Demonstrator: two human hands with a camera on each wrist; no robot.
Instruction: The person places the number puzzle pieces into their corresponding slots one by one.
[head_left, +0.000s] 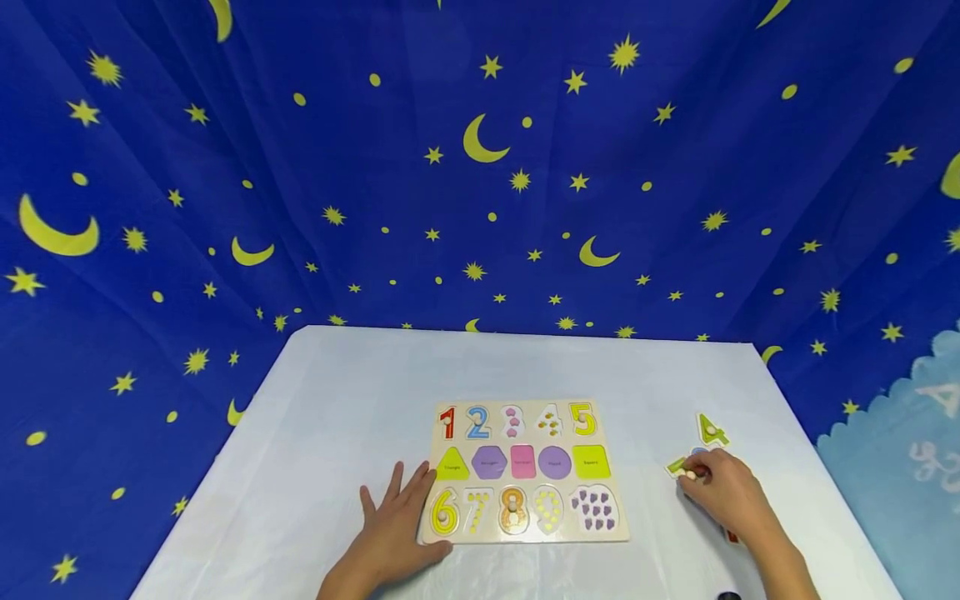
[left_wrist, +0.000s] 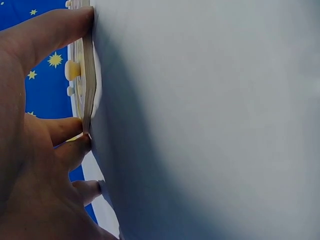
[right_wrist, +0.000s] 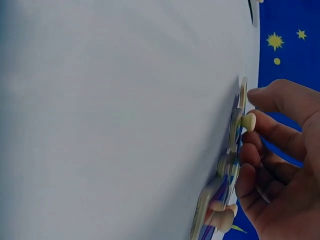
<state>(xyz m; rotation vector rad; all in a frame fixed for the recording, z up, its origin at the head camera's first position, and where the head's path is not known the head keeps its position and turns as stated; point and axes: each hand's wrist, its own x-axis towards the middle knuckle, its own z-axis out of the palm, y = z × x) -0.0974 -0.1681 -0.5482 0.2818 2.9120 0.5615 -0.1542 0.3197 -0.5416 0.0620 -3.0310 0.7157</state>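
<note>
A wooden number puzzle board (head_left: 517,443) lies on the table. Pieces with knobs sit at 1, 2, 5, 6 and 8; printed pictures show at 3, 4, 7, 9 and 10. My left hand (head_left: 393,529) rests at the board's left edge, fingers spread; in the left wrist view the thumb (left_wrist: 60,32) touches its side. At the right, my right hand (head_left: 726,492) reaches over a group of loose pieces, at a green piece (head_left: 676,467). In the right wrist view the index finger touches a pale knob (right_wrist: 248,122), while the thumb appears apart from it.
A green number 4 piece (head_left: 711,430) lies just beyond the right hand. Part of a red piece (head_left: 732,537) shows beside the right wrist. A dark object (head_left: 727,596) is at the bottom edge. A blue star-patterned cloth (head_left: 480,208) hangs behind the white table (head_left: 360,375).
</note>
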